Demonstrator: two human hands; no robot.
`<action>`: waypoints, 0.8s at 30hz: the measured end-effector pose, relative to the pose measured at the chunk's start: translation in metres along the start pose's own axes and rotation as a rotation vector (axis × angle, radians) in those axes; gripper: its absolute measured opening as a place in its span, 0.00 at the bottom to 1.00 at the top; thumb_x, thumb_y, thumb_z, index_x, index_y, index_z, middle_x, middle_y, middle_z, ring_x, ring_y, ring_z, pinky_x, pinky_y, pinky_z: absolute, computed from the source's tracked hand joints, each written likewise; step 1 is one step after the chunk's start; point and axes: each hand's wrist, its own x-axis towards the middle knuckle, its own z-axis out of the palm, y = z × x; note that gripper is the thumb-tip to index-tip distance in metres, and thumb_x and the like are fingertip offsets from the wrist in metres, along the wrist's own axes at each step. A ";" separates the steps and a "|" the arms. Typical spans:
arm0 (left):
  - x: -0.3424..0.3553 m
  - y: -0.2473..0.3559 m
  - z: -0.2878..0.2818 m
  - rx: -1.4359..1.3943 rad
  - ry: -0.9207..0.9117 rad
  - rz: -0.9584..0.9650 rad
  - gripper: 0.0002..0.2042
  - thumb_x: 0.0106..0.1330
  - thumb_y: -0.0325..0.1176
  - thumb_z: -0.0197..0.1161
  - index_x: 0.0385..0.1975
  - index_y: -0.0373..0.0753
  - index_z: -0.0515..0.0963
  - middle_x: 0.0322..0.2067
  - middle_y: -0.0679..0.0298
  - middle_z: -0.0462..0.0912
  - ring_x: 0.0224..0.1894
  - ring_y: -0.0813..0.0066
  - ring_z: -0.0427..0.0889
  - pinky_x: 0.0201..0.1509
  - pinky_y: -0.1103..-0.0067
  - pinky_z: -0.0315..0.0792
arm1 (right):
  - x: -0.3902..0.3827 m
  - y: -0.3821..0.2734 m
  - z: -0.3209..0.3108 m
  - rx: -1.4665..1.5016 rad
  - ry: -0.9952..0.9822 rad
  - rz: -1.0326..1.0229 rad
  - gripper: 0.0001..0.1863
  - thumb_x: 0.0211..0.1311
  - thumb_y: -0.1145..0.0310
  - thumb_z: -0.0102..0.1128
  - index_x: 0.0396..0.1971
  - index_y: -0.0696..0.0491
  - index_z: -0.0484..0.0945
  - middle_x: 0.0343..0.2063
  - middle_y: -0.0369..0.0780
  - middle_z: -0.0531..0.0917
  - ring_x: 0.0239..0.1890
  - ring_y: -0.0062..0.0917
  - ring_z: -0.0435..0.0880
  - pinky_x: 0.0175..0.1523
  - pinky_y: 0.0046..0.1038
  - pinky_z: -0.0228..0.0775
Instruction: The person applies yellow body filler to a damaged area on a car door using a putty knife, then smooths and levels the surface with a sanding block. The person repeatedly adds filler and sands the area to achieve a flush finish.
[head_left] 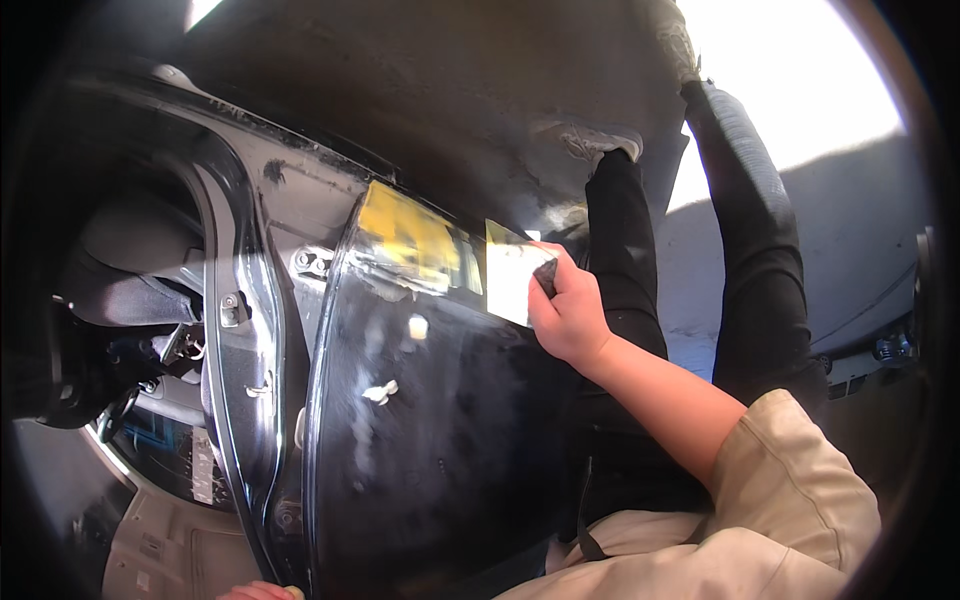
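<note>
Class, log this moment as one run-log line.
right hand: grips flat tool | left hand: partly visible, near dark door | door surface: yellow patch, pale smears

We count one dark car panel [480,420], with one yellow patch [400,232] at its upper left corner, two pale blobs [380,392] inward from its left edge and one flat plate [507,285] by its upper edge. We see one right hand [572,312], one left hand [258,592], two trousered legs [750,230] and two shoes [608,141].
</note>
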 end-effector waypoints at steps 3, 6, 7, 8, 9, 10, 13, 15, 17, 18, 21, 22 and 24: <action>-0.010 0.006 0.021 -0.076 0.035 -0.206 0.21 0.77 0.43 0.52 0.51 0.25 0.68 0.23 0.57 0.75 0.16 0.72 0.72 0.20 0.75 0.78 | 0.003 -0.053 -0.015 0.124 -0.083 -0.043 0.19 0.70 0.77 0.57 0.59 0.59 0.72 0.28 0.39 0.83 0.27 0.20 0.80 0.37 0.25 0.74; 0.000 0.023 0.049 -0.120 -0.236 -0.401 0.22 0.76 0.39 0.51 0.52 0.21 0.68 0.22 0.56 0.76 0.15 0.74 0.73 0.19 0.75 0.78 | -0.003 -0.106 -0.026 0.408 -0.187 -0.110 0.18 0.72 0.79 0.57 0.60 0.60 0.72 0.33 0.36 0.84 0.35 0.16 0.79 0.40 0.23 0.73; 0.013 0.026 0.052 -0.131 -0.405 -0.442 0.21 0.76 0.40 0.52 0.51 0.22 0.71 0.23 0.56 0.78 0.16 0.75 0.74 0.19 0.77 0.75 | -0.006 -0.128 -0.031 0.350 -0.184 -0.270 0.17 0.73 0.79 0.58 0.59 0.62 0.73 0.34 0.37 0.84 0.35 0.16 0.80 0.40 0.23 0.74; 0.009 0.033 0.050 -0.134 -0.522 -0.499 0.20 0.76 0.41 0.53 0.49 0.23 0.73 0.23 0.56 0.80 0.17 0.76 0.74 0.19 0.80 0.72 | -0.009 -0.152 -0.033 0.294 -0.235 -0.424 0.16 0.73 0.79 0.59 0.58 0.63 0.73 0.35 0.38 0.85 0.36 0.17 0.81 0.40 0.23 0.74; 0.010 0.039 0.049 -0.149 -0.619 -0.528 0.19 0.76 0.40 0.53 0.47 0.25 0.76 0.23 0.56 0.81 0.17 0.78 0.74 0.19 0.81 0.69 | -0.013 -0.181 -0.041 0.188 -0.316 -0.550 0.14 0.73 0.80 0.60 0.55 0.65 0.75 0.38 0.40 0.86 0.37 0.19 0.83 0.41 0.24 0.75; 0.009 0.042 0.048 -0.167 -0.726 -0.562 0.18 0.77 0.40 0.54 0.45 0.27 0.78 0.23 0.57 0.82 0.18 0.79 0.74 0.20 0.83 0.66 | -0.017 -0.205 -0.042 0.192 -0.366 -0.645 0.15 0.72 0.82 0.60 0.56 0.65 0.76 0.41 0.42 0.88 0.40 0.21 0.86 0.46 0.23 0.77; 0.005 0.042 0.048 -0.211 -0.799 -0.632 0.17 0.78 0.40 0.54 0.41 0.29 0.81 0.22 0.62 0.81 0.18 0.83 0.72 0.20 0.84 0.63 | -0.047 -0.263 -0.036 0.274 -0.376 -0.723 0.18 0.71 0.83 0.60 0.59 0.64 0.76 0.46 0.47 0.89 0.46 0.28 0.90 0.51 0.24 0.80; 0.014 0.043 0.045 -0.224 -0.893 -0.537 0.14 0.81 0.36 0.51 0.41 0.31 0.79 0.22 0.65 0.81 0.19 0.82 0.73 0.24 0.81 0.67 | -0.063 -0.289 -0.039 0.156 -0.436 -0.770 0.20 0.70 0.85 0.59 0.61 0.64 0.76 0.49 0.49 0.89 0.48 0.32 0.92 0.52 0.25 0.82; 0.017 0.038 0.042 -0.240 -0.962 -0.469 0.14 0.83 0.36 0.49 0.43 0.33 0.78 0.22 0.66 0.81 0.18 0.81 0.74 0.25 0.80 0.69 | -0.070 -0.309 -0.038 0.021 -0.513 -0.923 0.27 0.61 0.87 0.63 0.62 0.60 0.78 0.49 0.49 0.89 0.44 0.38 0.93 0.47 0.27 0.85; 0.016 0.036 0.041 -0.245 -0.950 -0.464 0.14 0.83 0.36 0.49 0.42 0.33 0.78 0.21 0.66 0.81 0.18 0.81 0.74 0.25 0.80 0.69 | -0.072 -0.316 -0.033 -0.003 -0.536 -1.016 0.30 0.58 0.87 0.64 0.63 0.58 0.79 0.49 0.49 0.89 0.42 0.38 0.92 0.45 0.27 0.86; 0.016 0.032 0.040 -0.265 -0.949 -0.427 0.14 0.83 0.36 0.50 0.40 0.33 0.78 0.20 0.66 0.81 0.18 0.81 0.75 0.25 0.81 0.69 | -0.077 -0.329 -0.043 -0.310 -0.685 -1.064 0.32 0.59 0.85 0.62 0.66 0.56 0.75 0.49 0.51 0.89 0.40 0.38 0.92 0.44 0.29 0.87; 0.015 0.029 0.037 -0.266 -0.945 -0.385 0.14 0.83 0.36 0.50 0.39 0.33 0.78 0.20 0.66 0.81 0.18 0.81 0.75 0.25 0.81 0.70 | -0.077 -0.331 -0.045 -0.423 -0.753 -1.064 0.32 0.61 0.85 0.60 0.68 0.57 0.72 0.49 0.53 0.88 0.40 0.38 0.93 0.45 0.30 0.87; 0.014 0.025 0.035 -0.263 -0.942 -0.300 0.14 0.83 0.36 0.51 0.39 0.33 0.78 0.20 0.66 0.81 0.18 0.81 0.76 0.25 0.81 0.70 | -0.079 -0.324 -0.047 -0.506 -0.753 -0.989 0.35 0.59 0.84 0.62 0.69 0.55 0.72 0.46 0.49 0.89 0.36 0.37 0.91 0.40 0.30 0.85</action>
